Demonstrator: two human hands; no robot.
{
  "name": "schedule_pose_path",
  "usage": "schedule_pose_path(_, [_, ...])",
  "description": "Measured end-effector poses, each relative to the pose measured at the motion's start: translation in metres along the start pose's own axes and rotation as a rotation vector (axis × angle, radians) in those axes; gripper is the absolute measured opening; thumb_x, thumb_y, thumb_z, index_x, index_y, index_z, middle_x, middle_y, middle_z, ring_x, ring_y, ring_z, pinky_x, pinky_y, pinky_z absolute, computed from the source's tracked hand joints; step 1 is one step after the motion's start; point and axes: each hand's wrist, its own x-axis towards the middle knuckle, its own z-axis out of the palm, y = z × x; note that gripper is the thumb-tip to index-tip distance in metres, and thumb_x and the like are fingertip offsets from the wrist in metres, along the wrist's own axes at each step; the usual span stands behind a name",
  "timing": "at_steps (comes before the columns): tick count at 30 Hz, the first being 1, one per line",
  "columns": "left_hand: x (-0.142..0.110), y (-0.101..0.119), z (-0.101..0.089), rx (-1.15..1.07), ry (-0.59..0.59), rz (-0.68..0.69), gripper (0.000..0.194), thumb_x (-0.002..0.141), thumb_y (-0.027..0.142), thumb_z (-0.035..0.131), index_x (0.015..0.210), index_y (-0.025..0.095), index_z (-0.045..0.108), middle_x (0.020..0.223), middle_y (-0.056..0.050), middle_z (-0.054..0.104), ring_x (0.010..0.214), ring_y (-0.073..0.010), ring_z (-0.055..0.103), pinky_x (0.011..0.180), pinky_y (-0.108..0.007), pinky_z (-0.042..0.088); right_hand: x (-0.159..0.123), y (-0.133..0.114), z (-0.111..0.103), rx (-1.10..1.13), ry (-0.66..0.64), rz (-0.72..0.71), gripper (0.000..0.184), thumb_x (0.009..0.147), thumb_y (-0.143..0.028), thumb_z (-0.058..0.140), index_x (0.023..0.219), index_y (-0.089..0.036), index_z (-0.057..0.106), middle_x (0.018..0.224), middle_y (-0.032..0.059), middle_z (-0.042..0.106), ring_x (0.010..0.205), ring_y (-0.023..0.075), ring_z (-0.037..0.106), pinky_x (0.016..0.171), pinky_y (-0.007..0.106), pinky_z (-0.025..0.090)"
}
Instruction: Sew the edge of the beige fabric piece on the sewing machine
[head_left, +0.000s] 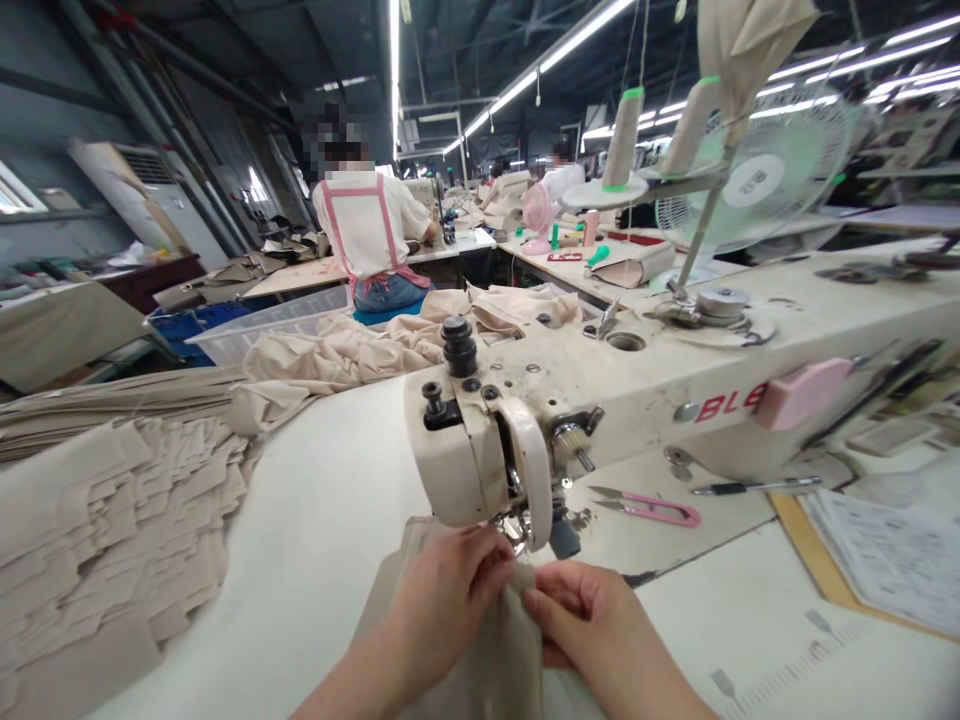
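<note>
A beige fabric piece (491, 665) lies under the head of the sewing machine (465, 455) and hangs toward me. My left hand (450, 590) pinches the fabric close to the presser foot (514, 530), thumb and fingers together. On the fabric's right edge, my right hand (589, 625) grips with thumb and curled fingers, a little nearer to me. The needle is hard to make out behind the white guard (532, 470).
Stacked beige cut pieces (135, 510) cover the table's left side. Bunched fabric (360, 350) lies behind the machine. Pink-handled thread snips (652, 507), a pen (757, 486) and papers (885, 560) are at right. A person (371, 225) sits farther back, facing away.
</note>
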Motion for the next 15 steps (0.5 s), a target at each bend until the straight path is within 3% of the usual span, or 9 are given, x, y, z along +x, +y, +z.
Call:
schedule_pose_path(4, [0.003, -0.001, -0.001, 0.059, -0.015, -0.056, 0.01, 0.082, 0.018, 0.056, 0.074, 0.019, 0.061, 0.062, 0.003, 0.06, 0.057, -0.0121, 0.055, 0.053, -0.019, 0.036, -0.001, 0.006, 0.002, -0.049, 0.02, -0.087, 0.03, 0.069, -0.033, 0.068, 0.093, -0.017, 0.062, 0.063, -0.0027, 0.066, 0.056, 0.0159, 0.063, 0.052, 0.024, 0.051])
schedule_pose_path(7, [0.001, 0.002, 0.001, 0.055, 0.044, -0.169, 0.012, 0.08, 0.017, 0.056, 0.069, 0.018, 0.06, 0.059, 0.003, 0.058, 0.055, -0.0114, 0.054, 0.05, -0.018, 0.033, -0.003, 0.021, 0.002, -0.154, -0.009, -0.136, 0.048, 0.066, -0.026, 0.066, 0.113, -0.018, 0.058, 0.062, -0.0054, 0.06, 0.048, 0.0123, 0.053, 0.045, 0.021, 0.039])
schedule_pose_path(11, [0.003, 0.011, 0.0, -0.012, 0.075, -0.378, 0.014, 0.075, 0.013, 0.054, 0.063, 0.019, 0.055, 0.05, 0.004, 0.056, 0.043, -0.0105, 0.052, 0.044, -0.017, 0.032, 0.001, 0.035, -0.004, -0.278, -0.097, -0.11, 0.043, 0.068, -0.029, 0.062, 0.109, -0.015, 0.065, 0.052, -0.0081, 0.041, 0.044, 0.009, 0.036, 0.044, 0.021, 0.023])
schedule_pose_path(15, [0.01, 0.016, -0.004, -0.109, 0.031, -0.442, 0.019, 0.077, 0.013, 0.047, 0.062, 0.019, 0.057, 0.039, 0.005, 0.049, 0.036, -0.0119, 0.051, 0.039, -0.017, 0.032, 0.011, 0.028, -0.009, -0.275, -0.117, -0.032, 0.048, 0.066, -0.038, 0.062, 0.107, -0.013, 0.067, 0.051, -0.0068, 0.038, 0.046, 0.0121, 0.038, 0.043, 0.022, 0.03])
